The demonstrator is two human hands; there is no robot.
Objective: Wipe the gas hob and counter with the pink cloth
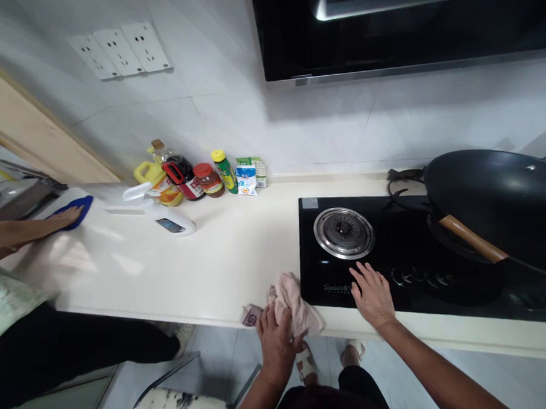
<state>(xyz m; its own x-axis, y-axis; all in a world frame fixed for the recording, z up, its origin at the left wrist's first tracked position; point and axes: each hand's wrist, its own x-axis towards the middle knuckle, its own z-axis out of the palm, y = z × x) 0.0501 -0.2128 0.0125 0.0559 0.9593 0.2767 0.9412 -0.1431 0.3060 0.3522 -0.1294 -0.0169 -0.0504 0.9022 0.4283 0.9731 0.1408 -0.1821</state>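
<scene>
My left hand (276, 343) grips a crumpled pale pink cloth (295, 303) at the front edge of the white countertop (230, 254), just left of the stove. With fingers spread, my right hand (373, 292) rests on the front of the black glass gas stove (406, 247), holding nothing. Just beyond its fingertips lies a round metal burner (344, 233) with no pot on it. A large black wok (498, 188) with a wooden handle (474, 239) sits over the right side of the stove.
A white spray bottle (167, 216) lies tilted left on the counter. Sauce bottles, a red-lidded jar (208, 180) and small packets (246, 180) stand along the wall. At far left a co-worker's hand (70, 218) presses a blue cloth (84, 210). A range hood (383, 31) hangs above.
</scene>
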